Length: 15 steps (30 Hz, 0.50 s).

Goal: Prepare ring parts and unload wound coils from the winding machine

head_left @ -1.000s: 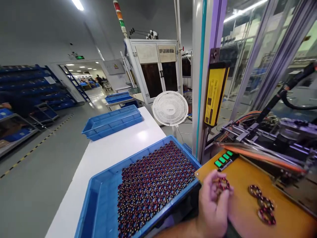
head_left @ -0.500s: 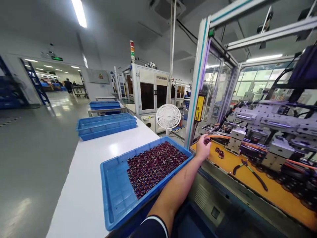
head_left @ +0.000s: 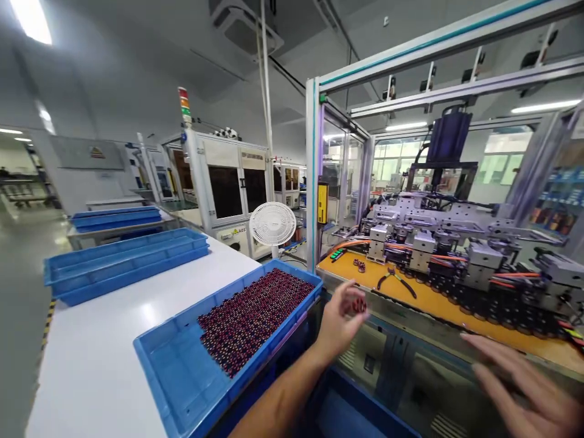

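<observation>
My left hand (head_left: pixel 340 322) is closed around a small motor stator (head_left: pixel 359 305), a round black part with reddish copper windings. It is in front of the machine's orange worktop (head_left: pixel 429 298), to the right of the blue tray (head_left: pixel 159 371). Many similar stators (head_left: pixel 260 319) lie packed in rows in that tray. At the lower right, my right hand (head_left: pixel 524 386) is blurred, its fingers stretched out and apart with nothing visible in them. Two or so loose stators (head_left: pixel 360 266) rest on the orange worktop, beside pliers (head_left: pixel 396 281) with open handles.
Along the worktop's back stands the machine (head_left: pixel 424 243) with its grippers and orange tubes; a row of dark round fixtures (head_left: pixel 493 304) runs in front of it. A white table (head_left: pixel 109 340) bears the trays, including stacked blue trays (head_left: pixel 128 264). A white fan (head_left: pixel 272 225) stands behind.
My left hand has drawn back from the worktop's left end toward me, still with a stator. My right hand has come into view at the lower right. The view has turned right.
</observation>
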Each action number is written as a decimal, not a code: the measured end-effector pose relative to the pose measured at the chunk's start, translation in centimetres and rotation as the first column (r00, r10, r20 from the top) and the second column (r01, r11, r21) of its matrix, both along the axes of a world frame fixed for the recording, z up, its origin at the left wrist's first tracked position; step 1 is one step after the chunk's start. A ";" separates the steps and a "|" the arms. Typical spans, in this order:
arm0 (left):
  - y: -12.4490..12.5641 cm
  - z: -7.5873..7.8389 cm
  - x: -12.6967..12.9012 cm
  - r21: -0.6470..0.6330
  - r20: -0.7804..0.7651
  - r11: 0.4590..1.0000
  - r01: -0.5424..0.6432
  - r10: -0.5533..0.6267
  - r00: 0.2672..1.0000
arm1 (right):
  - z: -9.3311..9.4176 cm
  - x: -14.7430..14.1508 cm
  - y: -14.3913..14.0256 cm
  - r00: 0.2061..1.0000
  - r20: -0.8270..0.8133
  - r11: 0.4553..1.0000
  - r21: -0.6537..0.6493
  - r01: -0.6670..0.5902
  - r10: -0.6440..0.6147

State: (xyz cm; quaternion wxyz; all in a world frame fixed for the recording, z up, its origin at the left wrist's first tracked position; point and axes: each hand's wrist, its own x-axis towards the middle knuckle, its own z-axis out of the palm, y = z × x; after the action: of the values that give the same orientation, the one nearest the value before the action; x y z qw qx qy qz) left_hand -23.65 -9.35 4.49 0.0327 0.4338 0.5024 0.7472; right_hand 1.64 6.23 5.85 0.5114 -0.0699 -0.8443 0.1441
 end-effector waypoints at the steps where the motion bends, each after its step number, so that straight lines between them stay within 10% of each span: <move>1: -1.1 -1.0 1.6 -0.002 -0.018 1.000 0.026 -0.026 1.000 | -0.1 -0.5 -1.4 0.998 0.052 0.997 0.065 -0.048 0.045; 5: -4.5 -3.5 5.6 0.052 -0.179 0.998 0.039 -0.029 0.983 | 0.9 -3.4 -6.5 0.922 0.258 0.940 0.107 -0.324 0.288; 15: -7.5 -4.3 5.2 -0.028 -0.176 0.998 -0.060 0.054 0.983 | 0.0 -6.7 -8.0 0.542 0.503 0.733 -0.550 -0.401 0.673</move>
State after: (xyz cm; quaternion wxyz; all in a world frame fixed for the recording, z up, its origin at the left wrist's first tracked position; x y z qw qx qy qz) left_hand -18.45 -16.84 0.18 -0.0257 0.4825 0.5278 0.6985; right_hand -5.10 -1.79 5.86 0.0746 0.0559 -0.9040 0.4173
